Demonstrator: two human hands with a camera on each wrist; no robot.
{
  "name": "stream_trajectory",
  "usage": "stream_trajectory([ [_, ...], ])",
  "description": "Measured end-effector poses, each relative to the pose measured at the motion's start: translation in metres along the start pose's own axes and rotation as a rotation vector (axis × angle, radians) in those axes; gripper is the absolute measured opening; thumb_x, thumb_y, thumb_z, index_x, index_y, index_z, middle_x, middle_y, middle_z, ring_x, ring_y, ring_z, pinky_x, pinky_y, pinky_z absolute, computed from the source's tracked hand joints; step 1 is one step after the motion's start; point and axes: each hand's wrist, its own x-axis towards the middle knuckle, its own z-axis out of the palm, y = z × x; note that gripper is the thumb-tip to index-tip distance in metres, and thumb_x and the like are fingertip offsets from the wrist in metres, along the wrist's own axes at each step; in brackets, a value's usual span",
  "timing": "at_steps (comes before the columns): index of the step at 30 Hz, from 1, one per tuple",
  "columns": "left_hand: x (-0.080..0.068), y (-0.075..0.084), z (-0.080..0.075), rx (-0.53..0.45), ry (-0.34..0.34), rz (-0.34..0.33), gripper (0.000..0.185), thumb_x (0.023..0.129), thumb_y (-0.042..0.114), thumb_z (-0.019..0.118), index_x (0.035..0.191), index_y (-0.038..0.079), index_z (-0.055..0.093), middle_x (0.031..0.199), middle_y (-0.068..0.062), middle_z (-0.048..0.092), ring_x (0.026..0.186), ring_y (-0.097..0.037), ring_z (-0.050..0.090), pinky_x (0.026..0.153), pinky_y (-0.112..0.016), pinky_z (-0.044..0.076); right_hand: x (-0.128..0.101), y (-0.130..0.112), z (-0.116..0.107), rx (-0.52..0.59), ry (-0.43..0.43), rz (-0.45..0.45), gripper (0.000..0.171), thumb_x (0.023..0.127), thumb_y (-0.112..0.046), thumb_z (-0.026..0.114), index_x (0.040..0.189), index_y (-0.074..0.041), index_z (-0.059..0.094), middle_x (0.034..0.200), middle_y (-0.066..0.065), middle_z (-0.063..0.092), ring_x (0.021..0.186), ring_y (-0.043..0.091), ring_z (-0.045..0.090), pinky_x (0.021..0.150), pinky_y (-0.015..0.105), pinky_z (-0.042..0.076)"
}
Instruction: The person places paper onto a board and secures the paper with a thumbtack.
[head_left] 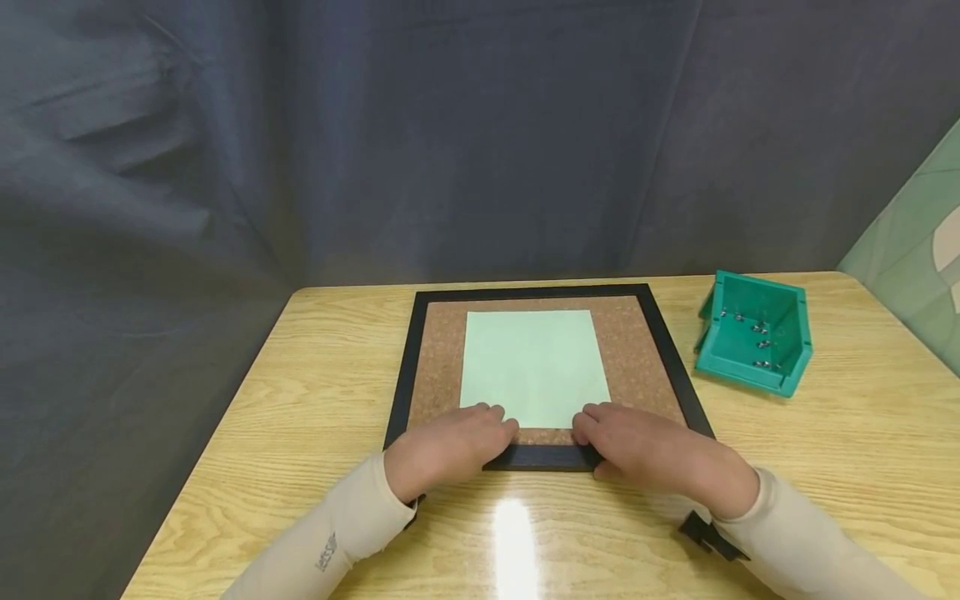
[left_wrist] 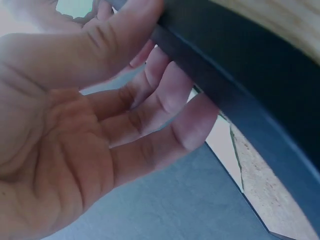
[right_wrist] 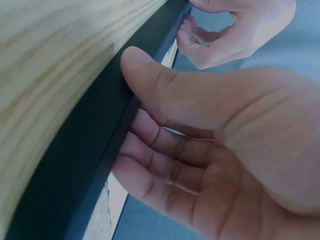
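Note:
A black-framed corkboard [head_left: 641,350] lies on the table with a pale green sheet of paper [head_left: 532,367] over its middle. My left hand [head_left: 453,442] holds the near frame bar left of centre, fingers over the inner edge. Seen from the left wrist, its thumb [left_wrist: 135,22] is against the outer side of the black bar [left_wrist: 240,75]. My right hand [head_left: 648,446] grips the same bar right of centre. In the right wrist view the thumb [right_wrist: 142,65] presses the bar's outer side and the fingertips [right_wrist: 130,172] curl at the opposite edge.
To the right of the board stands a green plastic bin [head_left: 742,375] holding several small shiny pieces [head_left: 761,328]. A dark cloth [head_left: 480,142] hangs behind the wooden table [head_left: 315,375] and down its left side. Light green fabric [head_left: 911,250] shows at the far right.

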Motion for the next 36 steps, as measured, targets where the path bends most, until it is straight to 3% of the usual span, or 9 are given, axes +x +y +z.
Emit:
stream_trajectory([
  [8, -0.005, 0.007, -0.003, 0.04, -0.036, -0.011, 0.034, 0.092, 0.009, 0.07, 0.123, 0.016, 0.061, 0.112, -0.001, 0.062, 0.102, -0.013, 0.06, 0.084, -0.025, 0.052, -0.003, -0.002, 0.002, -0.007, 0.015, -0.029, 0.027, 0.084, -0.021, 0.079, 0.1, -0.018, 0.057, 0.09, -0.01, 0.051, 0.084, 0.007, 0.05, 0.073, 0.028, 0.049],
  [17, -0.007, 0.011, -0.003, 0.081, 0.008, 0.012, 0.022, 0.096, 0.01, 0.065, 0.117, 0.015, 0.063, 0.103, 0.0, 0.062, 0.093, -0.012, 0.059, 0.079, -0.023, 0.051, -0.005, -0.003, 0.003, -0.034, 0.027, -0.05, 0.027, 0.084, -0.019, 0.079, 0.101, -0.017, 0.058, 0.09, -0.009, 0.051, 0.083, 0.008, 0.049, 0.073, 0.029, 0.048],
  [24, -0.01, 0.014, -0.004, 0.04, -0.06, 0.022, 0.03, 0.092, 0.009, 0.07, 0.119, 0.018, 0.062, 0.105, 0.001, 0.063, 0.097, -0.01, 0.06, 0.081, -0.022, 0.051, -0.01, -0.006, 0.001, 0.032, -0.016, -0.072, 0.028, 0.083, -0.016, 0.08, 0.097, -0.02, 0.055, 0.086, -0.013, 0.047, 0.078, 0.003, 0.046, 0.069, 0.024, 0.045],
  [36, -0.012, 0.015, -0.004, 0.025, -0.075, 0.02, 0.032, 0.09, 0.009, 0.073, 0.119, 0.019, 0.062, 0.103, 0.003, 0.062, 0.093, -0.01, 0.06, 0.077, -0.022, 0.051, -0.013, -0.009, 0.0, 0.028, -0.009, -0.094, 0.03, 0.083, -0.016, 0.08, 0.096, -0.019, 0.053, 0.084, -0.013, 0.044, 0.076, 0.003, 0.043, 0.067, 0.023, 0.042],
])
